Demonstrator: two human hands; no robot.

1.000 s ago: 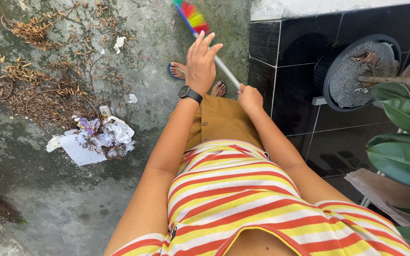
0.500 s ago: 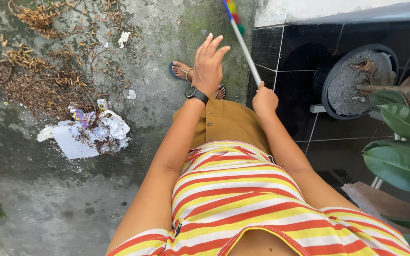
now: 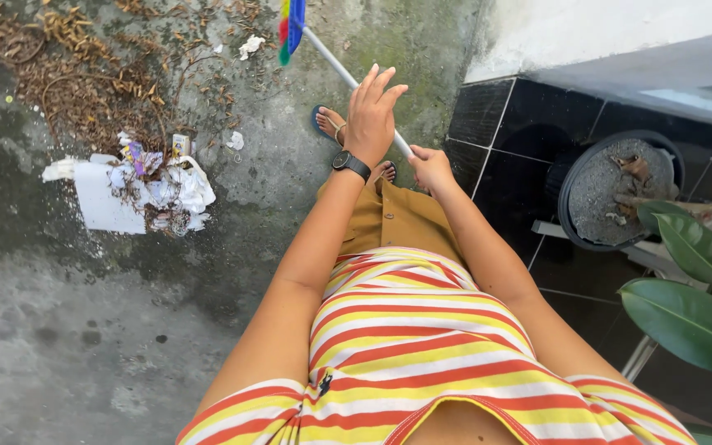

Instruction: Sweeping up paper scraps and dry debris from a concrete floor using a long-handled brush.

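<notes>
1. Head view, hands: my right hand (image 3: 432, 167) is clamped round the white broom handle (image 3: 348, 78) near its upper end. My left hand (image 3: 372, 115), with a black wristwatch (image 3: 351, 165), is spread open with the fingers apart, its palm resting against the handle just above the right hand, not wrapped round it.

2. Head view, the broom: taking the handle as my landmark, its rainbow-coloured bristle head (image 3: 290, 26) sits at the far end, at the top edge of the frame, over the concrete floor (image 3: 84, 346). My sandalled foot (image 3: 329, 125) shows just beside the handle, on its left.

3. Head view, the sweeping: well to the left of the handle lies a gathered heap of white paper and wrappers (image 3: 138, 189). Beyond it, a wide scatter of dry brown leaves and twigs (image 3: 84, 74) covers the floor, with small white scraps (image 3: 250, 45) close to the bristles. I judge the job partly done: one heap is collected, but the leaf litter and scraps remain loose, and nothing is picked up yet.

4. Head view, surroundings: to the right of the handle run black tiles (image 3: 496, 124), a round dark pot of grey soil (image 3: 615, 189) and broad green leaves (image 3: 690, 321).
</notes>
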